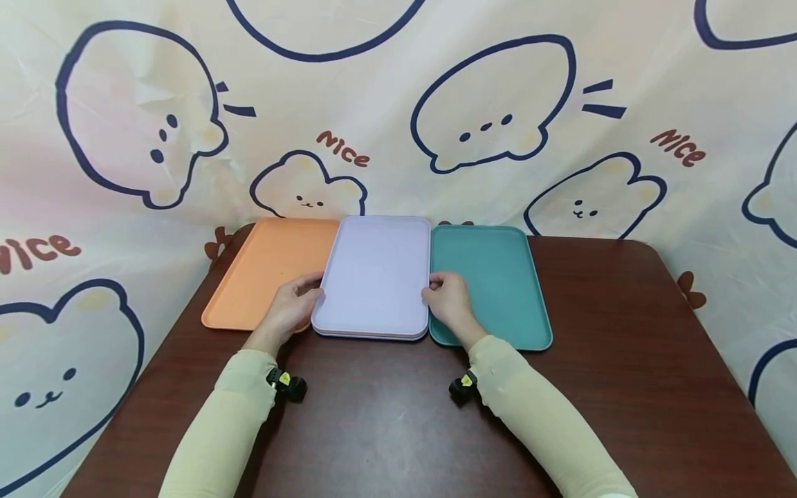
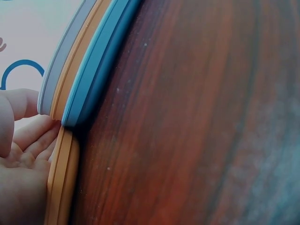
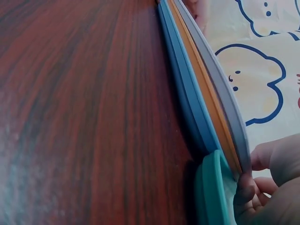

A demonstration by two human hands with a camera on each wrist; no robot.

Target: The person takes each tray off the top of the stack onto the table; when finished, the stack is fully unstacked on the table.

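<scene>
Nearest to the camera, two pale yellow sleeves point(image 1: 208, 429) came in from the lower edge, their cloth a little wrinkled. Behind everything hung a printed sheet point(image 1: 386, 104), soft and uneven. The counter point(image 1: 386, 422) was dark brown, with a wood grain and a dull shine. On it lay, side by side, an orange tray point(image 1: 274, 270) at the left, a stack point(image 1: 370, 335) in the middle and a teal tray point(image 1: 492, 283) at the right. The stack had a lilac tray point(image 1: 380, 277) on top, then a second orange tray point(image 2: 74, 61), then a blue tray point(image 2: 96, 61). All were shallow rectangles with rounded corners, seemingly of smooth, matt plastic; their similar outline probably let the layers sit evenly. The grip was grasping the stack: the left hand point(image 1: 289, 304) and the right hand point(image 1: 451, 301) pinched opposite side edges, perhaps to keep it level and the layers aligned. Whether the blue tray was also pinched, I could not tell. Smallest, a black device point(image 1: 463, 389) sat at each wrist.
</scene>
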